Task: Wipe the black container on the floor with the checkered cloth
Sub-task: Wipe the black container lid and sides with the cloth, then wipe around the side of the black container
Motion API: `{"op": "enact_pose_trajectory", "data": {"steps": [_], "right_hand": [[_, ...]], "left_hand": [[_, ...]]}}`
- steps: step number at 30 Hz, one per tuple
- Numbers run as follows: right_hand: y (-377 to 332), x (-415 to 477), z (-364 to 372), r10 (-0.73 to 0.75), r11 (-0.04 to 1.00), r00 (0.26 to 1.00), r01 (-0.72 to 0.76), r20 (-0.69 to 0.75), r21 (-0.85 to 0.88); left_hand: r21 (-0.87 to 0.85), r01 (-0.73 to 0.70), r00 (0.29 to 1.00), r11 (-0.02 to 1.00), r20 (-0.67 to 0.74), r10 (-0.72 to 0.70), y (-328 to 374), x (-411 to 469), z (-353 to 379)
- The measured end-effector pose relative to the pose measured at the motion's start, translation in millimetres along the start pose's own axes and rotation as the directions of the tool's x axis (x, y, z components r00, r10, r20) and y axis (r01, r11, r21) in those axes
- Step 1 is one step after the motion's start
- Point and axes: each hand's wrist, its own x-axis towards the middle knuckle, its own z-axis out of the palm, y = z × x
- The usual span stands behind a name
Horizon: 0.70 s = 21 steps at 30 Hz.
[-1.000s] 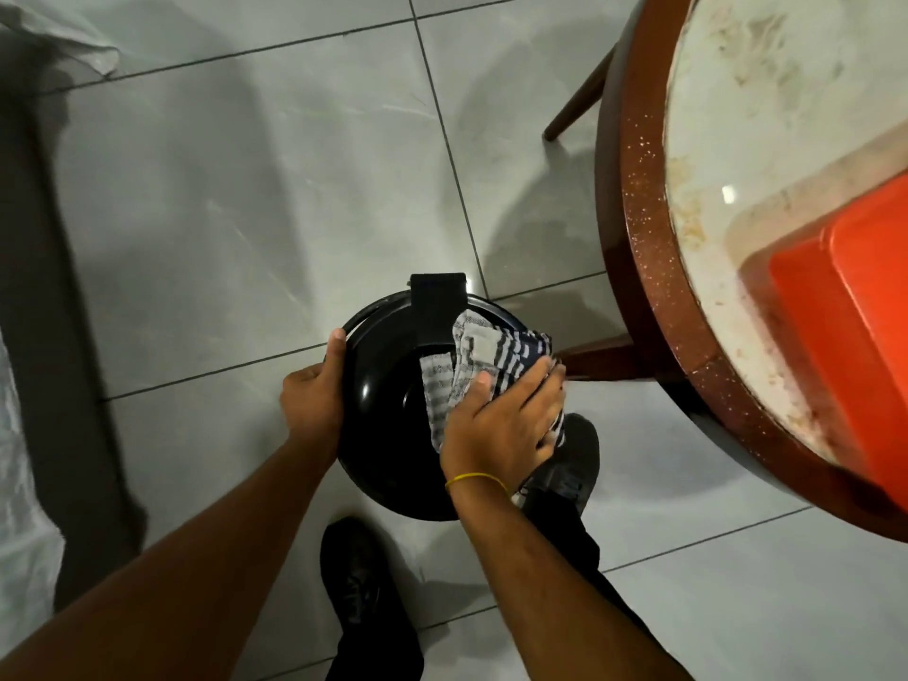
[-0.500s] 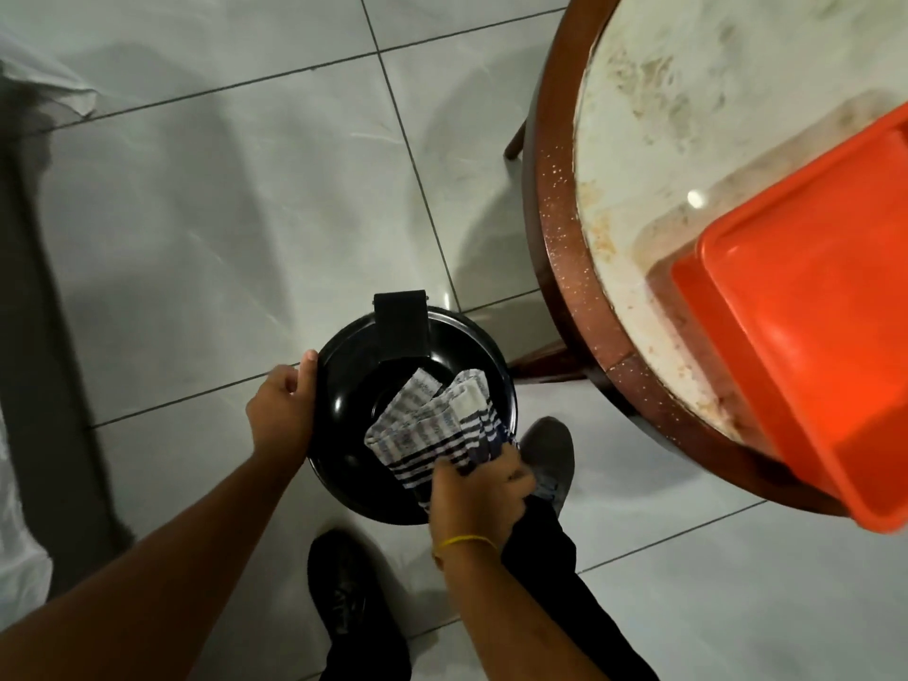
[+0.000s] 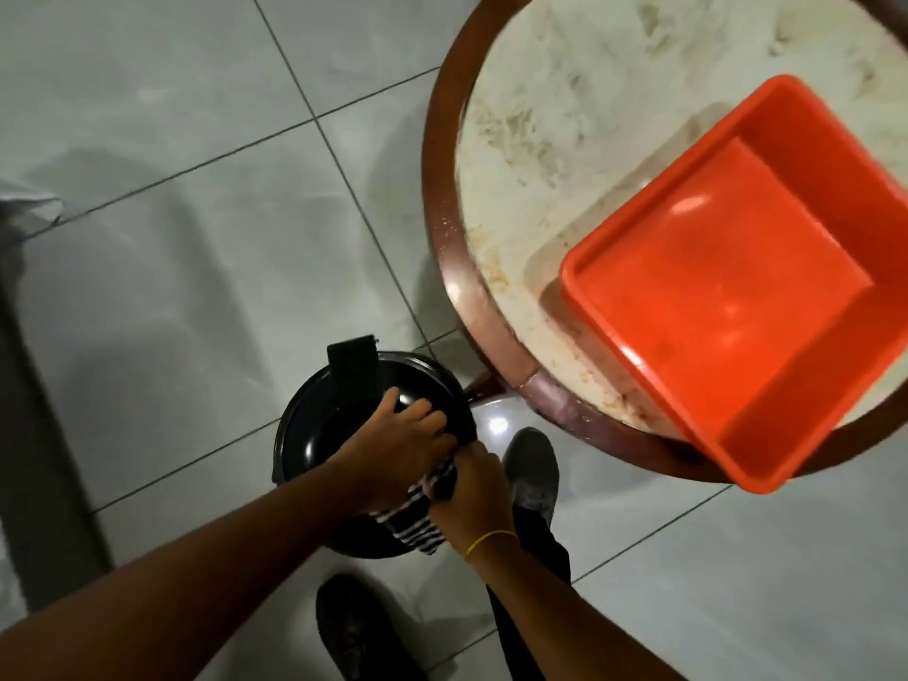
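Observation:
The round black container [image 3: 314, 435] stands on the tiled floor, with a black square tab at its far rim. My left hand [image 3: 398, 444] lies across its top, fingers spread over the lid and over the upper part of the checkered cloth [image 3: 412, 521]. My right hand [image 3: 469, 489], with a yellow band at the wrist, is closed around the cloth at the container's near right edge. Most of the cloth is hidden under both hands; a striped dark and white part hangs out below them.
A round table [image 3: 444, 267] with a brown rim and pale marbled top stands close on the right, bearing an orange plastic tub [image 3: 737, 297]. My two dark shoes [image 3: 533, 464] flank the container. Pale floor tiles stretch to the left, and a white sack edge [image 3: 29, 208] shows far left.
My left hand left the container's left rim and moved onto its top, over the cloth. My right hand gathered the cloth toward the near right edge. The camera view swung toward the table.

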Motion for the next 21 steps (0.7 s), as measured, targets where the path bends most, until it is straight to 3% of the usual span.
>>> {"op": "enact_pose_trajectory", "data": {"steps": [3, 5, 8, 10, 15, 17, 21], "right_hand": [[-7, -16, -29, -0.094, 0.996, 0.993, 0.094, 0.069, -0.005], [-15, -30, -59, -0.150, 0.989, 0.986, 0.151, 0.067, -0.003], [-30, -55, -128, -0.252, 0.966, 0.950, 0.257, -0.183, 0.000], [-42, -74, -181, -0.291, 0.938, 0.910, 0.331, -0.297, 0.097], [-51, -111, -316, -0.291, 0.887, 0.891, 0.388, -0.348, 0.252], [-45, -115, -361, -0.275, 0.882, 0.856, 0.406, -0.437, 0.240], [-27, -108, -406, -0.262, 0.918, 0.763, 0.385, -0.591, 0.091]], "left_hand": [[0.076, -0.052, 0.998, 0.996, 0.037, 0.049, -8, -3, -36], [-0.032, -0.065, 0.997, 0.997, 0.044, 0.066, -12, -9, -73], [-0.184, -0.164, 0.983, 0.969, -0.116, 0.145, -18, -14, -157], [-0.213, -0.212, 0.967, 0.954, -0.186, 0.174, -24, -13, -223], [-0.025, -0.241, 0.919, 0.970, -0.326, 0.220, -23, 14, -371], [0.065, -0.254, 0.867, 0.965, -0.426, 0.257, -19, 34, -409], [0.072, -0.221, 0.795, 0.973, -0.565, 0.223, -8, 74, -431]]}}
